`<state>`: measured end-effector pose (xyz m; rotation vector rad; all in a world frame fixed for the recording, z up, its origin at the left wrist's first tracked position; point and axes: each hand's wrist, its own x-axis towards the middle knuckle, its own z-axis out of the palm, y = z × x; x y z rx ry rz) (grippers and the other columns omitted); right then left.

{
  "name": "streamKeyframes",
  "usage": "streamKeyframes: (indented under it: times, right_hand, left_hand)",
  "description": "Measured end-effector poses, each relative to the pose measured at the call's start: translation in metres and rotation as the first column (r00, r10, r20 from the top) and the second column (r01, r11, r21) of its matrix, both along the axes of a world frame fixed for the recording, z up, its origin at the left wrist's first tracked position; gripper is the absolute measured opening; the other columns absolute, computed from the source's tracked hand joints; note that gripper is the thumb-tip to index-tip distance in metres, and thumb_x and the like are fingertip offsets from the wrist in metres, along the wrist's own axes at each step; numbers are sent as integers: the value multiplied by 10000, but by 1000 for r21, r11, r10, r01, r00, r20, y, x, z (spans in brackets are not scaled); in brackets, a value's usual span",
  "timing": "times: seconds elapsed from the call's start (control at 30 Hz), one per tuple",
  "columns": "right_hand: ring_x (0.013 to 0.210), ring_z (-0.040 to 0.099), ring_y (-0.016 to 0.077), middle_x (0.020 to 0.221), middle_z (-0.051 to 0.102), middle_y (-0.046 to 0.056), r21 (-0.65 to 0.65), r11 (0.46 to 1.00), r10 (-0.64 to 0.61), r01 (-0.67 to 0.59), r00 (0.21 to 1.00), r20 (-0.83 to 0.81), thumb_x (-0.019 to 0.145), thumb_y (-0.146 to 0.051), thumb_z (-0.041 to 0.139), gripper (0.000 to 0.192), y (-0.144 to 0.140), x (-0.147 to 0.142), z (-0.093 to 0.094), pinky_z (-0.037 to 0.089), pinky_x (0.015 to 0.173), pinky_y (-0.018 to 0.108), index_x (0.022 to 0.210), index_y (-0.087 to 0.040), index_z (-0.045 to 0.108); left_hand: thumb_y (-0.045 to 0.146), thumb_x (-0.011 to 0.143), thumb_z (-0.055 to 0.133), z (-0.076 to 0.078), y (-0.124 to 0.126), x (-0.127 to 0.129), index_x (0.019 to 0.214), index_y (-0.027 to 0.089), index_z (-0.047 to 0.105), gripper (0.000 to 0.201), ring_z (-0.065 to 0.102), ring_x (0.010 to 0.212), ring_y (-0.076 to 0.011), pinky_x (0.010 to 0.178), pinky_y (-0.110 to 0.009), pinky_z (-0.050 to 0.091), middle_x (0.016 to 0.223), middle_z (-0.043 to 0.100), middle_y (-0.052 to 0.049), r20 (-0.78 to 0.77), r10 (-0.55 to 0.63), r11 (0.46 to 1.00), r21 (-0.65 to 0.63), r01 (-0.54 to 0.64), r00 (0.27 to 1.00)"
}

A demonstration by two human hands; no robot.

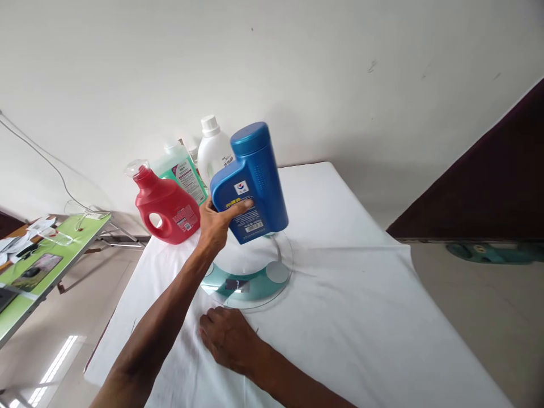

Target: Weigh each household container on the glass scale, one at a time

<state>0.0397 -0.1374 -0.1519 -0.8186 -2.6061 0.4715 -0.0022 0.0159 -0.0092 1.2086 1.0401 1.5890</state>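
Resting knuckles-up on the white tablecloth (361, 294), the right hand (227, 337) lies nearest the head camera, its fingers curled loosely under and gripping nothing, just short of the near rim of a round glass scale (272, 277). Beyond it, the left hand (216, 224) grasps a blue bottle (250, 181) by its lower body, thumb across the label, and holds the bottle tilted in the air above the scale, clear of the glass. Whether the scale's small dark display shows a reading cannot be made out. Behind the raised bottle, at the far left of the table near the wall, stand a red detergent jug (165, 207), a green bottle (181, 173) and a white bottle (212, 150), close together. A green side table (63, 252) strewn with papers and cables stands well apart to the left.
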Motion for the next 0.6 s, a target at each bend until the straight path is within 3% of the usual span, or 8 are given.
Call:
streamKeyframes:
  times: [0.23,0.6]
  right_hand:
    - [767,661,182,879,711,31,41,999,-9,9,1000,0,1030,-220,527,159,1,2,-1,394,603,314,922,-183,638]
    - [731,640,174,832,695,36,58,998,-14,13,1000,27,1029,-204,524,203,1,3,7,339,574,311,857,-175,627]
  left_hand:
    - [362,508,980,-28,-30,-46,916,176,769,496,762,795,-254,796,-438,648,908,808,-61,-73,131,990,-47,-135,989]
    - [362,513,981,-53,-34,-56,869,184,746,463,727,751,-219,711,-350,609,840,778,-26,-187,147,987,-34,-156,971]
